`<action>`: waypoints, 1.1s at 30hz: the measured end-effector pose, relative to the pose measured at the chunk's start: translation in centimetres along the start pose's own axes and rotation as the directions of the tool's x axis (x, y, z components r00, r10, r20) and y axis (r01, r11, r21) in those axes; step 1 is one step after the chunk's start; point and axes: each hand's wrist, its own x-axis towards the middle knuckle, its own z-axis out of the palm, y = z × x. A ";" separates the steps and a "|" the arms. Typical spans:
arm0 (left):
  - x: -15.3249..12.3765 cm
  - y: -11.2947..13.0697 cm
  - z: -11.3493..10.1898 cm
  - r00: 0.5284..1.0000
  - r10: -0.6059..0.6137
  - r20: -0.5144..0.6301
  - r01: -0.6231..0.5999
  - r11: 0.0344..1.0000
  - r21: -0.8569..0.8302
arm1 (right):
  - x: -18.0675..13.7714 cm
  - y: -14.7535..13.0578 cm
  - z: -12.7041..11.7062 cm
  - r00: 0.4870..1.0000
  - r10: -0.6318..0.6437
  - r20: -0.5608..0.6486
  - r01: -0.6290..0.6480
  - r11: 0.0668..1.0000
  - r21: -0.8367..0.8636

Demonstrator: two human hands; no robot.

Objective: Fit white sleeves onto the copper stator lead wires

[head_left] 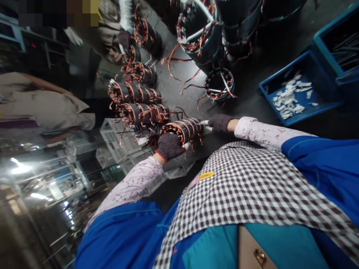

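Observation:
A row of motor stators with copper windings (188,129) lies on its side in front of me, loose copper wire ends sticking out. My left hand (169,145), in a dark knit glove with pale fingertips, grips its left end, fingers along the near side. Gloved the same way, my right hand (220,123) is at the other end, its pale fingers stretched out and seeming to touch the rim. Whether a thin wire lies between those fingers is too small to tell. Just beyond my left hand lie more wound stators (140,113) in rows, wires hanging loose.
Larger stators (206,56) stand at the back, and a smaller upright one (219,84) has white strips across it. At right, a blue bin (316,87) holds white pieces. White plastic crates (112,138) stand left. A co-worker's hand (114,56) is near stators at upper left.

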 end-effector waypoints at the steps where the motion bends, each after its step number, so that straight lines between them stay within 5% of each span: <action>1: 0.0 0.0 0.0 1.000 -0.010 0.003 0.010 1.000 -0.001 | 0.0 -0.2 0.0 1.000 0.003 0.008 -0.003 1.000 0.031; 4: 0.1 0.0 0.0 0.998 -0.056 0.000 0.056 0.998 -0.004 | -0.8 -2.2 1.6 0.996 0.087 -0.031 -0.072 0.943 0.325; 7: 0.0 -0.1 -0.3 0.998 -0.061 -0.003 0.061 0.998 0.002 | -1.8 -5.1 4.0 0.976 0.216 0.022 -0.185 0.774 0.605; 10: -0.1 -0.3 -0.6 0.999 -0.039 0.000 0.039 0.999 -0.013 | -2.0 -5.9 4.9 0.969 0.240 0.062 -0.211 0.668 0.713; 16: 0.0 -0.6 -0.2 0.999 -0.024 -0.045 0.021 0.997 -0.075 | -2.6 0.0 4.9 0.981 0.155 -0.119 -0.099 0.920 0.380; 20: 0.1 -0.6 0.2 0.998 -0.012 -0.068 0.005 0.994 -0.110 | -2.6 2.0 5.6 0.972 0.225 -0.073 -0.201 0.948 0.247; 28: -0.4 -0.3 -0.3 0.996 0.000 -0.090 -0.012 0.991 -0.130 | -1.7 0.7 6.3 0.983 0.170 -0.070 -0.157 0.973 0.166; 33: 0.2 -0.4 0.1 0.997 -0.007 -0.074 -0.002 0.992 -0.123 | 0.0 1.2 6.2 0.985 0.165 -0.056 -0.169 0.983 -0.075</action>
